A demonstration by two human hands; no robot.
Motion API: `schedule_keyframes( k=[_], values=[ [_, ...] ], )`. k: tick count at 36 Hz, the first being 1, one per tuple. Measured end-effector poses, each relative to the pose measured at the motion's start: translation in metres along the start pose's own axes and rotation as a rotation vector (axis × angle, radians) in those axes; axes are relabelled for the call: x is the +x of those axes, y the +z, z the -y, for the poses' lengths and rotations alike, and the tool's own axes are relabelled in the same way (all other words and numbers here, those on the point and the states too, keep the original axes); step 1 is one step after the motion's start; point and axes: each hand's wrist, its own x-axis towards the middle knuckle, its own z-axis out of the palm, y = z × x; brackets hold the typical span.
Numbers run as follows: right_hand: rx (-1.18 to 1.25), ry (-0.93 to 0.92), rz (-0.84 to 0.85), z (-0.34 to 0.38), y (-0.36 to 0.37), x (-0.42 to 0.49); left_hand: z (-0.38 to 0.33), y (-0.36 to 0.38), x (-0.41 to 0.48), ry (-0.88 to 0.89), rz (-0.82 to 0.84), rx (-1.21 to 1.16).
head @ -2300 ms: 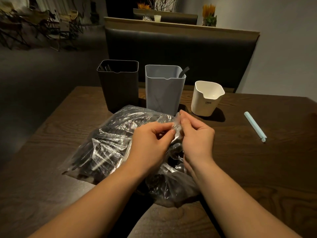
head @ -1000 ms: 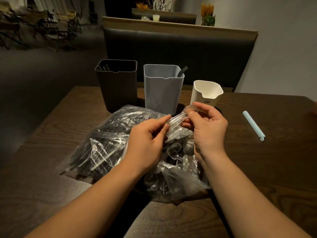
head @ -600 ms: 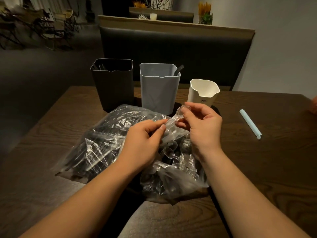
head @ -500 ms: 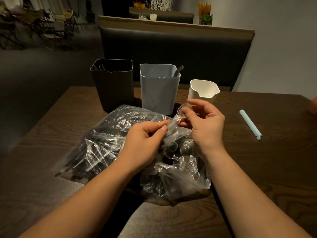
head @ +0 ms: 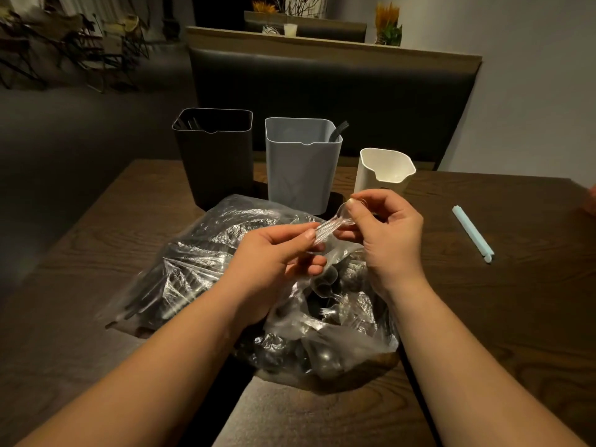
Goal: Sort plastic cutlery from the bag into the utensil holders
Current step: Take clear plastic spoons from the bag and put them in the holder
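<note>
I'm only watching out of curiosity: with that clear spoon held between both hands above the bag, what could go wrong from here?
The clear spoon is pinched only at its ends by the left hand and right hand; bending might snap it. If it slips, it would likely drop into the open bag. The white holder stands just behind the right hand, so a nudge might tip it.
</note>
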Motion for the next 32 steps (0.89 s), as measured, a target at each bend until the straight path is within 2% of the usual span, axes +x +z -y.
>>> schedule_keyframes(
  k=[18, 25, 28, 32],
  values=[
    [-0.004, -0.130, 0.060, 0.000, 0.001, -0.005, -0.010, -0.001, 0.000, -0.145, -0.016, -0.113],
    [0.169, 0.096, 0.151, 0.007, -0.001, -0.003, -0.009, -0.003, -0.001, -0.110, 0.024, -0.026],
    [0.190, 0.138, 0.156, 0.008, -0.003, -0.001, -0.007, -0.003, -0.001, -0.056, 0.040, 0.045],
    [0.212, 0.157, 0.171, 0.008, -0.004, 0.000, -0.005, -0.003, 0.001, 0.017, -0.023, 0.100]
  ],
)
